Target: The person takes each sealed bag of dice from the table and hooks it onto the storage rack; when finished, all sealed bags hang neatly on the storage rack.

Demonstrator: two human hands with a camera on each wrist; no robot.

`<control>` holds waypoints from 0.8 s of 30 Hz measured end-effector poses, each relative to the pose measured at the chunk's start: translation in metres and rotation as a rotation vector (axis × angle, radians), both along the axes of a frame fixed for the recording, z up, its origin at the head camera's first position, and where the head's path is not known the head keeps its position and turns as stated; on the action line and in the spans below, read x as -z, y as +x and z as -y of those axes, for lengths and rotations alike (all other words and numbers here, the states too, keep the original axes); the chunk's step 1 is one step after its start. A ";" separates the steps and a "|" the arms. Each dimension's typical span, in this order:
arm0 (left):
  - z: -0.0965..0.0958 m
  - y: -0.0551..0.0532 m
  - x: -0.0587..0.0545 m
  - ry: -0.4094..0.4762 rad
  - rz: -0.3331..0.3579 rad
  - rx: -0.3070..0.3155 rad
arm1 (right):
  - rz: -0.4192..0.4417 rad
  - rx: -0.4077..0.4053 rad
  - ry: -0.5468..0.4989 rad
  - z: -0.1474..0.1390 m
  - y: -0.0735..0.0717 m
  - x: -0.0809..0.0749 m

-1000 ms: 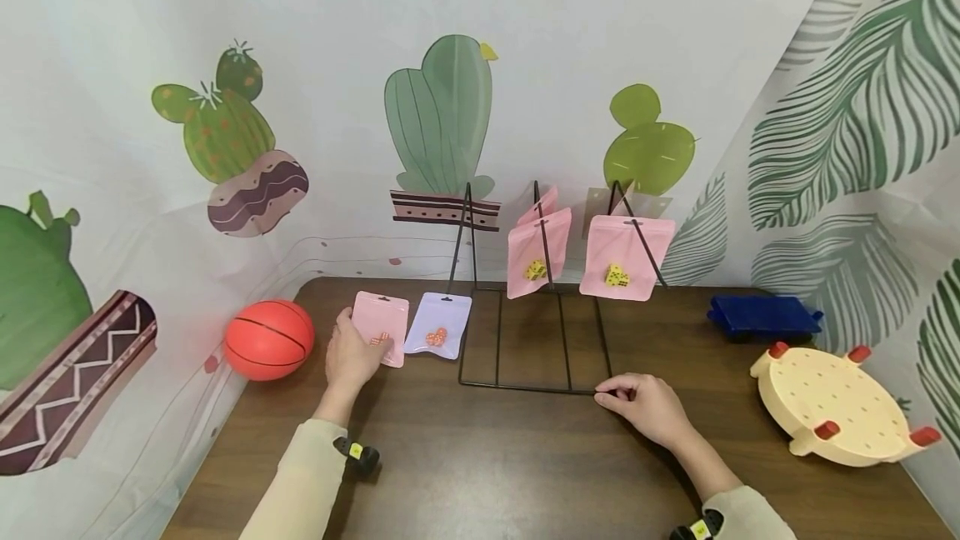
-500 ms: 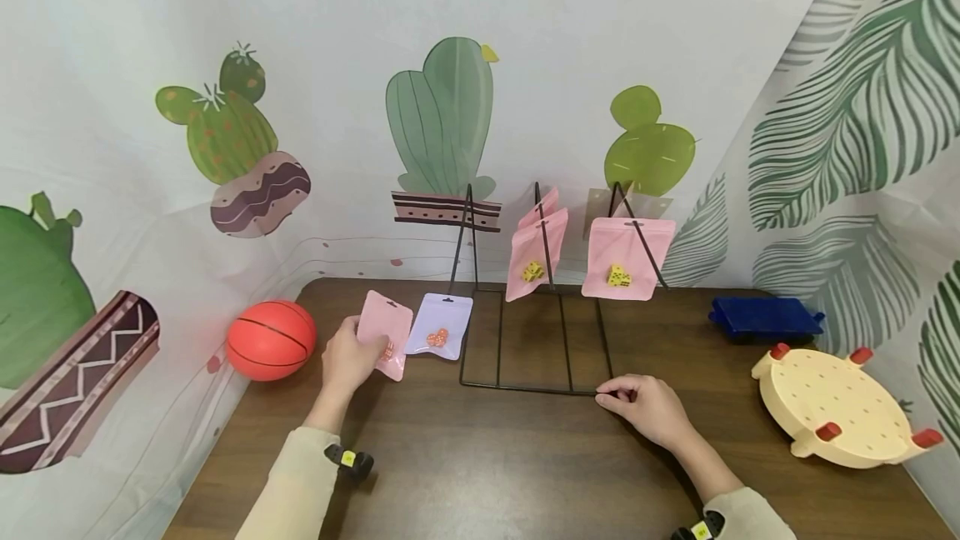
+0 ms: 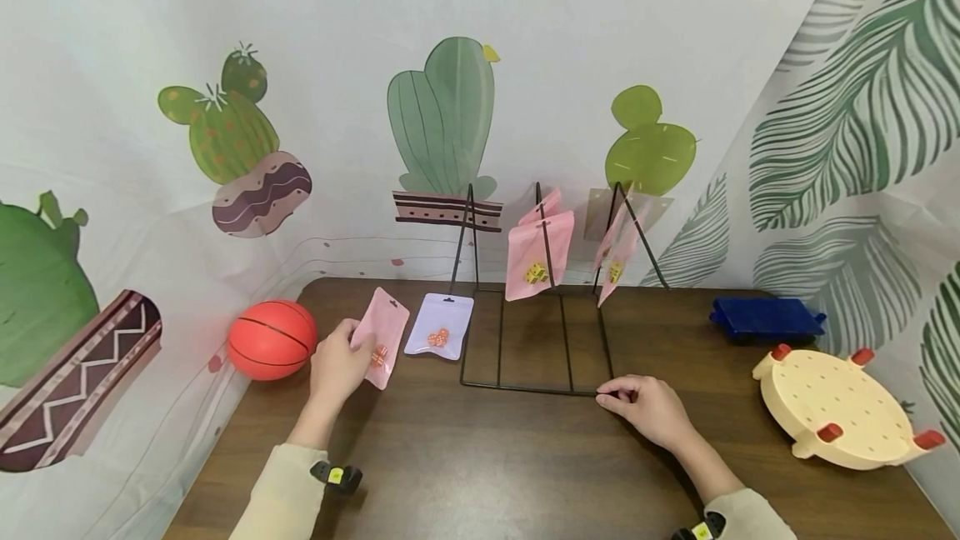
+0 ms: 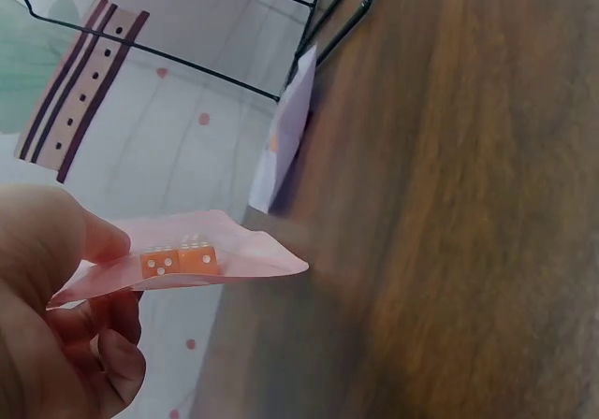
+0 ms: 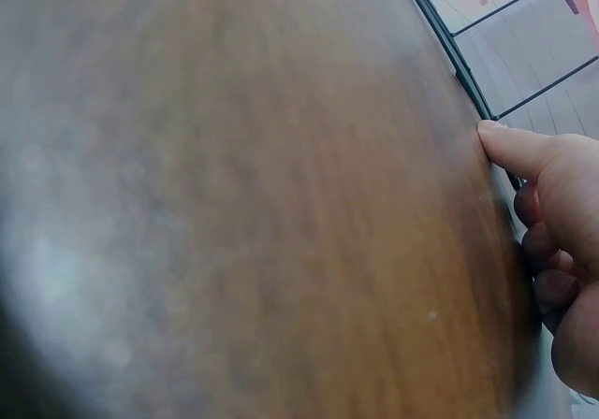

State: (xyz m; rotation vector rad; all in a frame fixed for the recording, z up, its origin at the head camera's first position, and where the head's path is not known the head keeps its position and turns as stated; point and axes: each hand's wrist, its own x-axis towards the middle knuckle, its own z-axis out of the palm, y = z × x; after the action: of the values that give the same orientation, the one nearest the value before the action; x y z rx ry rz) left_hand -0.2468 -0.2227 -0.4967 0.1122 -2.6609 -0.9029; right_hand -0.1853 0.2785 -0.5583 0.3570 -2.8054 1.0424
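My left hand (image 3: pixel 337 367) pinches a pink zip pouch (image 3: pixel 390 325) between thumb and fingers, tilted over the table's left part. Orange dice (image 4: pixel 178 262) show inside it in the left wrist view. Just right of it a lavender pouch (image 3: pixel 452 317), also with orange dice, leans by the black wire rack (image 3: pixel 525 390). At the rack's front right corner my right hand (image 3: pixel 648 411) pinches the wire, thumb on top in the right wrist view. Pink pouches with yellow dice hang on the rack: one at the middle hook (image 3: pixel 527 257), another at the right, turned nearly edge-on.
A red toy basketball (image 3: pixel 272 340) sits at the table's left edge. On the right are a dark blue plastic piece (image 3: pixel 767 319) and a round cream piece (image 3: pixel 832 407) with red-tipped legs. A cactus-print cloth (image 3: pixel 555 40) stands behind the wooden table (image 3: pixel 480 473).
My left hand has lifted the pink pouch, drawn it slightly left and toward me, and tilted it. The right hanging pouch has swung edge-on. My right hand has stayed on the rack corner.
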 end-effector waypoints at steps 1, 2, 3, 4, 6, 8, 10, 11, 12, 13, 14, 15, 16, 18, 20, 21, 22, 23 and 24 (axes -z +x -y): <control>0.000 0.002 -0.002 -0.006 -0.013 0.001 | -0.002 0.000 -0.001 0.000 0.000 0.000; -0.001 0.004 -0.004 -0.012 -0.027 0.001 | -0.002 0.000 -0.003 0.000 0.000 0.000; -0.001 0.006 -0.006 -0.016 -0.040 0.002 | -0.003 0.001 -0.004 0.000 0.000 0.000; -0.002 0.008 -0.008 -0.022 -0.053 0.002 | -0.003 0.002 -0.005 0.000 0.000 0.000; -0.003 0.011 -0.012 -0.025 -0.074 0.012 | -0.002 0.003 -0.004 0.000 -0.001 0.001; -0.004 0.015 -0.015 -0.028 -0.098 0.027 | -0.001 0.004 -0.002 0.000 -0.001 0.001; -0.006 0.019 -0.019 -0.021 -0.124 0.052 | -0.002 0.004 -0.002 0.000 -0.001 0.001; -0.007 0.021 -0.020 -0.013 -0.139 0.069 | -0.002 0.003 -0.003 -0.001 -0.001 0.001; -0.008 0.022 -0.022 -0.003 -0.155 0.088 | -0.002 0.002 -0.004 -0.001 -0.001 0.001; -0.009 0.024 -0.023 0.003 -0.173 0.104 | -0.003 0.001 -0.006 -0.001 -0.001 0.001; -0.010 0.025 -0.024 0.016 -0.187 0.125 | -0.002 0.002 -0.008 -0.001 0.000 0.001; -0.010 0.027 -0.025 0.030 -0.201 0.149 | -0.003 0.002 -0.010 -0.001 0.000 0.001; -0.011 0.028 -0.026 0.044 -0.216 0.174 | -0.002 0.002 -0.010 -0.001 0.000 0.001; -0.013 0.031 -0.027 0.078 -0.242 0.225 | -0.001 0.003 -0.010 0.000 0.000 0.001; -0.016 0.033 -0.029 0.119 -0.257 0.275 | 0.000 0.005 -0.010 0.000 0.000 0.000; -0.017 0.034 -0.029 0.140 -0.265 0.298 | 0.000 0.005 -0.009 0.000 0.000 0.000; -0.019 0.035 -0.030 0.159 -0.272 0.320 | 0.000 0.004 -0.008 0.000 0.000 0.000; -0.021 0.036 -0.030 0.181 -0.276 0.339 | -0.001 0.005 -0.008 0.000 0.001 0.000; -0.022 0.037 -0.031 0.203 -0.280 0.356 | -0.002 0.005 -0.007 0.000 0.001 0.000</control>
State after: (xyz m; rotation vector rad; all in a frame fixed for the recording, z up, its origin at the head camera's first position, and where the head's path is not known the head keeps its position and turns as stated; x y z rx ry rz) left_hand -0.2101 -0.2003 -0.4654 -0.4237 -2.3601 -1.1984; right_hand -0.1846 0.2782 -0.5582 0.3507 -2.7981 1.0505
